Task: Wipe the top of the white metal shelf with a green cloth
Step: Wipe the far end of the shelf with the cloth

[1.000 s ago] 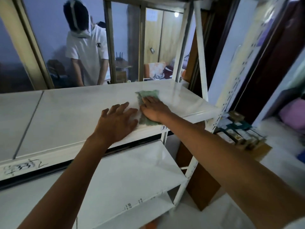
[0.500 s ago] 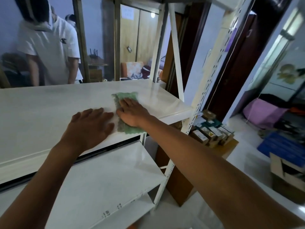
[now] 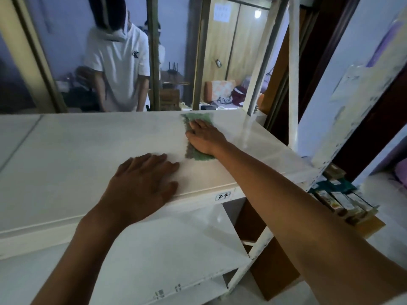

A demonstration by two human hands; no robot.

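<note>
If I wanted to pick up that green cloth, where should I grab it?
Probably the near edge of the green cloth, pinched from the front of the white shelf. The cloth lies flat, and the right hand presses flat on its middle, so only the strips sticking out near and far are free. The near one looks closest to you.

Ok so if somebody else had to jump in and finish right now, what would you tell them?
Right hand: flat on the green cloth, pressing it onto the white shelf top near its far right end.
Left hand: flat on the shelf top by the front edge, holding nothing.
Done: cannot tell how much of the top has been wiped; it looks the same all over.
Left: keep pushing the cloth across the top, left part included.
</note>
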